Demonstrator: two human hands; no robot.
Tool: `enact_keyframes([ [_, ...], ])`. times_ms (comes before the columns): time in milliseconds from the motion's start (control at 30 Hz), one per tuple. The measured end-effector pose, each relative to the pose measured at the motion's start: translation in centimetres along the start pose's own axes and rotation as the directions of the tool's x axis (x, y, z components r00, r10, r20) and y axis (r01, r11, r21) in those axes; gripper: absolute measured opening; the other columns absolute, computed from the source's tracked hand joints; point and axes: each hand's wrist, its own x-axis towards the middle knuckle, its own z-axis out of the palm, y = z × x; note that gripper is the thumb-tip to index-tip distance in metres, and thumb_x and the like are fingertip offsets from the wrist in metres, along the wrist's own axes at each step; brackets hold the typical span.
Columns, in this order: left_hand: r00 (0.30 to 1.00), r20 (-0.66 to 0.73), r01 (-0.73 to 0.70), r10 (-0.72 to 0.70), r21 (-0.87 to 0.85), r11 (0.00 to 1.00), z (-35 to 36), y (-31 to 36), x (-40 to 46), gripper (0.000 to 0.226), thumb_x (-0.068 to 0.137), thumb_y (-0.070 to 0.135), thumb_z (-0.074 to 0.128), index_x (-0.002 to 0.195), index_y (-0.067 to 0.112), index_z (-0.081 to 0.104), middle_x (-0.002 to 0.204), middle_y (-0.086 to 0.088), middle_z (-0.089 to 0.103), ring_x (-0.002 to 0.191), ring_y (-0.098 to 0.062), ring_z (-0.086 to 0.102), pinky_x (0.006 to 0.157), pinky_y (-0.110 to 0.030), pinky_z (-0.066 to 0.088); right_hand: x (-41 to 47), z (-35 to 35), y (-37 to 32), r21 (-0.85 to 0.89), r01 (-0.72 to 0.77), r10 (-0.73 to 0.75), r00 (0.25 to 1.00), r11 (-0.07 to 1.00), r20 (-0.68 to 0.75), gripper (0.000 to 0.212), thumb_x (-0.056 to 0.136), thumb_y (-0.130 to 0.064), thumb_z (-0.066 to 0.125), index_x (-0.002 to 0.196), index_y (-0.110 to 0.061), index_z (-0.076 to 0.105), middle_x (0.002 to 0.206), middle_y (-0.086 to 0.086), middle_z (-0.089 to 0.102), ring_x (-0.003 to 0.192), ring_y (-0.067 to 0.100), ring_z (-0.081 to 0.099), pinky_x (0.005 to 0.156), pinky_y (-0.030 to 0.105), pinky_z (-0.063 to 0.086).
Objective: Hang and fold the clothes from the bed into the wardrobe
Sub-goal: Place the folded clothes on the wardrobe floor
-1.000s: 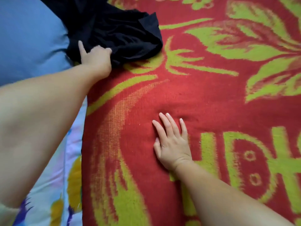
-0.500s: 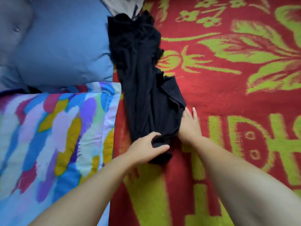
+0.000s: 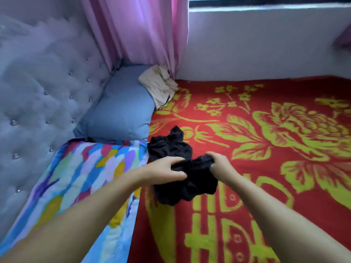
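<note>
A crumpled black garment (image 3: 171,150) is bunched up over the red and yellow-green blanket (image 3: 266,149) on the bed. My left hand (image 3: 167,170) grips its near edge from the left. My right hand (image 3: 220,164) grips the same edge from the right, so the cloth hangs in folds between and below both hands. Its far part still lies on the blanket beside the pillows. A beige crumpled garment (image 3: 157,86) rests on the far end of the blue pillow, by the curtain.
A blue pillow (image 3: 121,112) and a multicoloured pillow (image 3: 85,177) lie at the left against a grey tufted headboard (image 3: 38,88). A pink curtain (image 3: 136,31) hangs at the back corner. A white wall (image 3: 266,44) under a window borders the bed's far side.
My left hand pulled the black garment toward me, then my right hand left the blanket and took hold of it too. The garment is now gathered and lifted; the view has tilted up.
</note>
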Motion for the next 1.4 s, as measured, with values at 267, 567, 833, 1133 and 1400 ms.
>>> enact_keyframes([
  [267,0.915,-0.376,0.134,0.143,0.621,0.772,-6.6,5.5,-7.9,0.021,0.077,0.023,0.062,0.095,0.017,0.053,0.091,-0.009,0.063,0.089,-0.029,0.061,0.066,-0.032,0.037,-5.9,-19.9,-7.7,0.083,-0.015,0.041,0.947,0.996,-0.319,0.038,0.073,0.011,0.037,0.090,-0.004,0.068,0.074,0.010,0.058,0.070,0.020,0.051,0.058,0.028,0.035],
  [567,0.451,-0.888,-0.233,-0.090,-0.214,0.949,-11.5,12.8,-10.8,0.020,0.095,0.017,0.049,0.109,0.009,0.061,0.098,-0.011,0.059,0.091,-0.022,0.056,0.076,-0.030,0.046,-11.9,-31.2,-12.5,0.030,0.132,-0.107,0.900,0.991,-0.423,0.020,0.090,0.000,0.048,0.080,-0.007,0.063,0.071,0.010,0.051,0.061,0.017,0.045,0.052,0.028,0.033],
  [833,0.449,-0.893,-0.370,0.009,-0.177,0.912,-12.6,14.4,-12.3,0.030,0.098,0.028,0.052,0.118,0.007,0.060,0.111,-0.011,0.063,0.093,-0.021,0.061,0.081,-0.025,0.049,-13.2,-35.3,-14.6,-0.447,0.068,-0.304,0.821,0.892,-0.482,0.020,0.085,-0.004,0.056,0.093,-0.013,0.072,0.078,0.008,0.067,0.072,0.021,0.057,0.069,0.026,0.035],
  [1133,0.453,-0.891,-0.346,0.029,-0.146,0.927,-13.1,18.7,-11.8,0.020,0.097,0.029,0.055,0.084,0.015,0.061,0.084,-0.005,0.062,0.073,-0.019,0.058,0.066,-0.023,0.048,-12.4,-36.5,-15.0,-0.441,-0.084,-0.205,0.798,0.894,-0.566,0.033,0.083,0.004,0.048,0.107,-0.004,0.069,0.108,0.024,0.067,0.102,0.039,0.060,0.084,0.036,0.043],
  [1400,0.577,-0.817,-0.530,-0.016,-0.389,0.753,-12.1,22.7,-11.9,0.014,0.097,0.021,0.055,0.095,0.009,0.063,0.074,0.000,0.071,0.062,-0.011,0.068,0.056,-0.021,0.054,-12.6,-37.1,-14.5,-0.351,-0.161,-0.116,0.752,0.923,-0.649,0.034,0.083,0.003,0.046,0.110,-0.002,0.066,0.111,0.026,0.066,0.104,0.038,0.058,0.087,0.035,0.043],
])
